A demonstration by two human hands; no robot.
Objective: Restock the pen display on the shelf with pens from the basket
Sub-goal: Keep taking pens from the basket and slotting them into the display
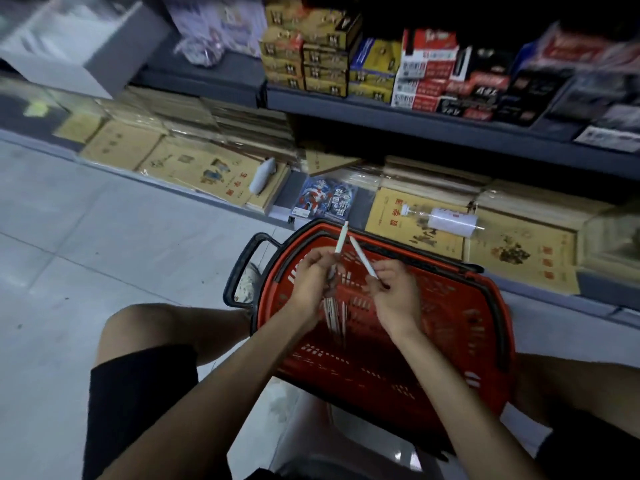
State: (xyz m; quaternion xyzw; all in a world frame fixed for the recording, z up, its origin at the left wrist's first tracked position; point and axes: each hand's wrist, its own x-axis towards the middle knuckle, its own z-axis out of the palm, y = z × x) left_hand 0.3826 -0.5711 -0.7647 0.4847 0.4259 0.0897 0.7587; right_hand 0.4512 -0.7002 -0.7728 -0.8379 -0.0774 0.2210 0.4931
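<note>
Just over the basket, the left hand (311, 280) curls its fingers round a white pen (340, 241), gripping the lower end so the slim, pale barrel stands nearly upright. Close beside it, the right hand (394, 294) pinches a second white pen (361, 258) near its tip. That barrel slants up and leftward, and its far end comes close to the first. That makes two pens in hand, one apiece. Beneath the left hand, more loose pens (334, 317) lie inside the single red basket (485, 327), too blurred to count. The basket sits between the person's knees, near the lower shelf (568, 303), where yellow workbooks (401, 216) lie stacked and one clear bottle (446, 220) rests on its side.
</note>
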